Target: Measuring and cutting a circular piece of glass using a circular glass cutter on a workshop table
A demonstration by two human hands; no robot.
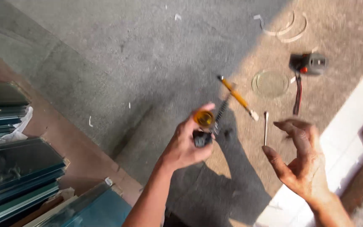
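No packages, labels, signs or screens visible anywhere in view.

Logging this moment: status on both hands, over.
Left hand shut on small amber-capped tool. Right hand open, empty. Yellow-handled tool on floor beyond, nothing between.

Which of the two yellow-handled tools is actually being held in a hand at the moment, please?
The short one with the round amber handle, gripped in the left hand. The other, a long thin yellow-handled tool, lies untouched on the concrete floor beyond it.
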